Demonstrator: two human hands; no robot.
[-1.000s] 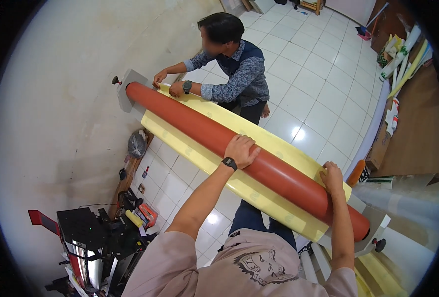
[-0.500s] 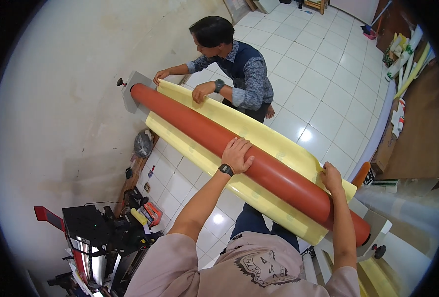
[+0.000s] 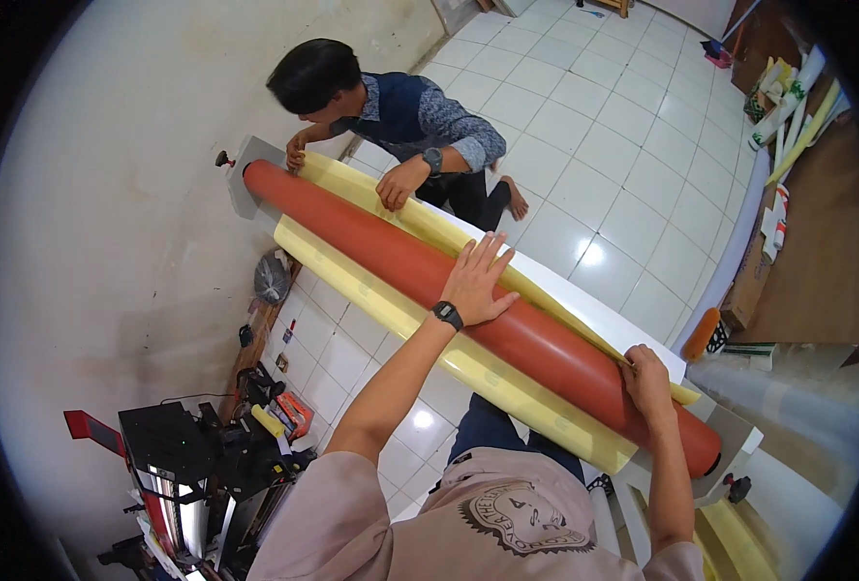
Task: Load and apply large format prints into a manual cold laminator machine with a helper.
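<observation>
- The red roller (image 3: 396, 254) slants across in front of you, one end near the wall; take it as the landmark.
- The yellow sheet (image 3: 536, 402) shows along both sides of the roller, its away-side edge raised in a narrow fold. It could crease or run skew if that edge is pulled unevenly.
- The co-worker (image 3: 391, 114) crouches beyond the roller, both hands at the sheet's edge toward the wall end. Tugging out of step with you could twist the sheet.
- The white strip (image 3: 584, 295) lies bare beyond the roller; a sagging fold could drop onto it.
- Grey end plates (image 3: 739, 447) stand at the roller's two ends.
- Your left hand (image 3: 476, 281) lies across the roller's middle, fingers spread, gripping nothing. Uneven pressing might turn the roller.
- Your right hand (image 3: 648, 380), beside the roller's end away from the wall, has its fingers pinched on the sheet's edge; a slip there could let that corner fall.
</observation>
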